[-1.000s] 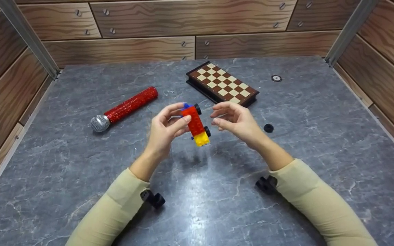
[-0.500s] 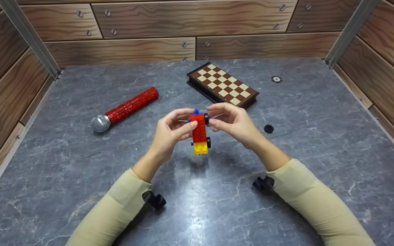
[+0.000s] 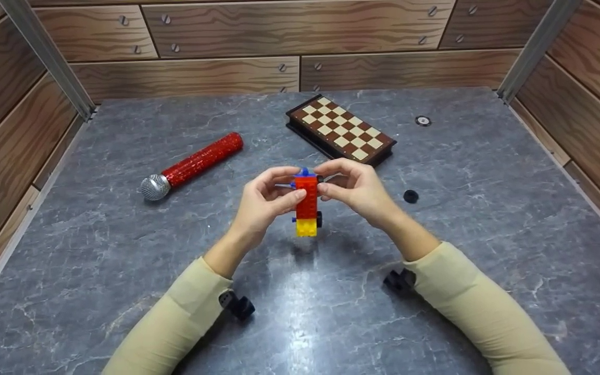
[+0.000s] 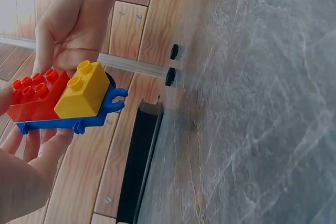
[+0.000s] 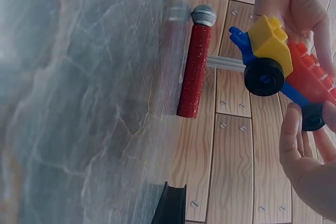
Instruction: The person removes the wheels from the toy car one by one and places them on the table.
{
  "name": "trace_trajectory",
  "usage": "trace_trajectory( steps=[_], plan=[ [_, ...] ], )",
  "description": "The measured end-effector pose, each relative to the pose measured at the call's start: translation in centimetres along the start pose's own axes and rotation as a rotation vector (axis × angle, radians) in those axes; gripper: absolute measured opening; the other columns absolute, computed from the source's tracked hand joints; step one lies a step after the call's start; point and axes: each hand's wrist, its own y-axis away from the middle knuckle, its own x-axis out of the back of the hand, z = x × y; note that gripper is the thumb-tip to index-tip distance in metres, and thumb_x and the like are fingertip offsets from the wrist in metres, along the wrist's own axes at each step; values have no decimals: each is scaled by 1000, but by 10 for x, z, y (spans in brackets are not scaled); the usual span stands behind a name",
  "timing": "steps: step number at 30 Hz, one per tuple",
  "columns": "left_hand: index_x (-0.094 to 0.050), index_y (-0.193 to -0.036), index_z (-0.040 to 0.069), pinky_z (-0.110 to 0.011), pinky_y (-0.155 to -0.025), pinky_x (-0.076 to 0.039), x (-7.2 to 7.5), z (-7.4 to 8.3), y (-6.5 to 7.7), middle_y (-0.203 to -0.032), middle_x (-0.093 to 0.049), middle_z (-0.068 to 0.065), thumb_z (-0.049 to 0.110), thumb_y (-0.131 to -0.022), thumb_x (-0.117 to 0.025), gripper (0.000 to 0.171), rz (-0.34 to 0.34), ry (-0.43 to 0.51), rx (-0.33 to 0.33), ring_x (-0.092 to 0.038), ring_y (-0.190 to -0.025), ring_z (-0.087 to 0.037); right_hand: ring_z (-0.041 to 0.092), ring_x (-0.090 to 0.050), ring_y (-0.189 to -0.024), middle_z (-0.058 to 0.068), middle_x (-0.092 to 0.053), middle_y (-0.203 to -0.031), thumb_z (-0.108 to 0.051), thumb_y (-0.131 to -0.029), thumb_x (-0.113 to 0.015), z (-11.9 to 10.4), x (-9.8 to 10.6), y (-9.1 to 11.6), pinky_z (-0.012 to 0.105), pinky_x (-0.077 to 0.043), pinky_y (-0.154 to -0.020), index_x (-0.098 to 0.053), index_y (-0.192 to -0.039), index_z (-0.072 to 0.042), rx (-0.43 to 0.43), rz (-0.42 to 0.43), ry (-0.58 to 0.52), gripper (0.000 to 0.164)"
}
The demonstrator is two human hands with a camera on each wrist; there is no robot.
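Note:
A toy car of building bricks, with red bricks [image 3: 306,208], a yellow brick [image 4: 85,90] and a blue base [image 4: 63,123], is held above the table. My left hand [image 3: 263,200] grips its red part, the thumb lying on the bricks. At the car's far right corner my right hand [image 3: 354,186] pinches a black wheel [image 5: 313,117] between thumb and fingers. Another black wheel [image 5: 264,77] sits on the same side by the yellow brick. Bare blue pegs [image 4: 79,127] stick out on the left side of the base.
A loose black wheel [image 3: 410,196] lies right of my right hand, with a small round disc [image 3: 423,121] farther back. Behind the hands stands a folded chessboard box [image 3: 339,127]. A red glittery microphone [image 3: 196,164] lies to the left. Wood-patterned walls [image 3: 227,31] enclose the table.
The car has moved slightly right and turned from a slant to point straight forward. My right hand has come left from beside it, and its fingers now pinch the far wheel.

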Motion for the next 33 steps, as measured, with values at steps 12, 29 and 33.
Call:
trace_trajectory(
  steps=[12,29,33],
  plan=[
    [-54,-123,1,-39,-81,-52,0,-4,0,-111,-60,-18,1,-76,-75,51,-14,-95,-38,-60,-90,-34,31,-65,-77,17,-62,-103,2,-83,-66,2,0,-1,43,-55,-72,-59,-108,9,21,49,-13,26],
    [-56,-123,1,-39,-75,-54,2,-3,1,-109,-60,-19,1,-77,-72,49,-49,-52,-39,-63,-86,-32,28,-64,-84,16,-64,-103,10,-78,-68,0,2,1,36,-55,-73,-58,-106,12,-4,21,-92,29],
    [-56,-122,0,-40,-79,-53,2,-3,0,-109,-60,-18,0,-76,-74,49,-66,-88,-78,-61,-87,-33,27,-64,-82,15,-65,-98,10,-77,-69,0,2,1,33,-55,-71,-59,-102,12,-9,23,-95,27]
  ],
)
